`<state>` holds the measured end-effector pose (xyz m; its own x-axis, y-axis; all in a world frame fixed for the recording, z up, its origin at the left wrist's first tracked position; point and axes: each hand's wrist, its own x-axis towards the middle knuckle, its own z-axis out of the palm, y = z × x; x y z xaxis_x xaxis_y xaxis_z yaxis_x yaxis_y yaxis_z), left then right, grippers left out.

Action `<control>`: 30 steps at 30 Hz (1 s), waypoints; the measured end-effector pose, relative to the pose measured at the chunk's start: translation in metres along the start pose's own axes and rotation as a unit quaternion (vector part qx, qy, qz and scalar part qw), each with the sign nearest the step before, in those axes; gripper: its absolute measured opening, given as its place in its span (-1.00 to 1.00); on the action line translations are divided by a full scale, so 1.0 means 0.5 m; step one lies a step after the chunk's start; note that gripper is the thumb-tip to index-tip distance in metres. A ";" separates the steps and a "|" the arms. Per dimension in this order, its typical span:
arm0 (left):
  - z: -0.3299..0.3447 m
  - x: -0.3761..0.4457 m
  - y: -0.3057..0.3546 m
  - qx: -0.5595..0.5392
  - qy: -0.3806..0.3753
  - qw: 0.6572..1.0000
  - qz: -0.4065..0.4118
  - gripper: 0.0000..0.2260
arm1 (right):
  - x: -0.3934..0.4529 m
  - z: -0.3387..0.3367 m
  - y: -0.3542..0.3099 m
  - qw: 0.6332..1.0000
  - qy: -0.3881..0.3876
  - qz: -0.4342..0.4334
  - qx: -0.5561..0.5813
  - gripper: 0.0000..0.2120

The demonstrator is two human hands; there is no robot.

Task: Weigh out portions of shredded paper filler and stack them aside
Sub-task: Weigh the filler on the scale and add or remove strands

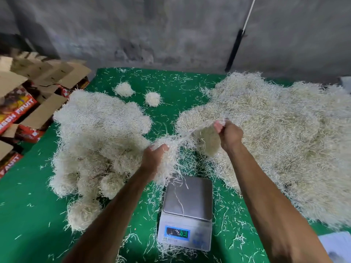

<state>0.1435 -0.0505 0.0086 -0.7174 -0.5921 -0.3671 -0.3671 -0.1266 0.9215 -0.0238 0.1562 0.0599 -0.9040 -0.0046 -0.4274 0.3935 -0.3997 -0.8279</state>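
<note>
Head view: shred stretched between two hands above the scale

Left of the fingers, a fluffy pale heap of balled portions (95, 141) borders printed cardboard fruit boxes (17, 109). The left hand (154, 158) and right hand (228, 135) each clutch a stringy tuft of cream shredded paper (190, 141), over the bare steel-topped grey digital scale (187, 211). Rightward, a loose shaggy pile (275, 133) covers the green mat (28, 205).

The scale (187, 213) display digits are too blurred to read. The right pile (284, 133) runs off the right edge. Box (18, 109) lettering is cut by the left edge. Filler hides the left hand's (155, 158) fingers.
</note>
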 end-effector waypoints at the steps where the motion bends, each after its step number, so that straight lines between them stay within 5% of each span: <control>1: -0.005 0.005 -0.001 -0.015 0.017 1.000 0.004 -0.76 | 0.001 -0.008 -0.006 0.999 -0.004 0.010 0.043 -0.77; 5: 0.000 0.001 0.017 -0.003 -0.023 1.000 0.002 -0.77 | -0.041 -0.014 0.017 0.980 -0.124 -0.014 -0.156 -0.77; 8: 0.026 0.001 0.038 0.050 -0.073 0.996 -0.005 -0.37 | -0.086 0.004 0.058 0.916 -0.236 -0.047 -0.321 -0.72; 11: 0.044 -0.005 0.059 0.073 -0.092 0.993 -0.007 -0.40 | -0.105 0.004 0.073 0.850 -0.315 -0.062 -0.418 -0.48; 14: 0.054 -0.013 0.074 0.090 -0.094 0.991 -0.008 -0.29 | -0.100 0.002 0.064 0.866 -0.270 -0.061 -0.416 -0.39; 18: 0.074 -0.034 0.090 0.076 -0.110 0.991 0.008 -0.14 | -0.066 0.010 0.035 0.907 -0.193 -0.094 -0.362 -0.65; 20: 0.074 -0.034 0.088 0.066 -0.087 0.994 0.007 -0.33 | -0.040 -0.003 0.005 0.925 -0.119 -0.102 -0.345 -0.78; 22: 0.067 -0.033 0.085 0.069 -0.061 0.996 0.010 -0.81 | -0.010 -0.024 -0.016 0.920 -0.081 -0.116 -0.366 -0.79; 30: 0.036 -0.030 0.057 0.010 -0.012 1.000 0.007 -0.86 | 0.089 -0.101 -0.075 0.903 0.103 -0.181 -0.376 -0.69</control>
<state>0.1332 -0.0309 0.0380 -0.7368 -0.5743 -0.3567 -0.3682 -0.1016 0.9242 -0.0705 0.2172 0.0534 -0.9765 0.2028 -0.0732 0.1498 0.3942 -0.9067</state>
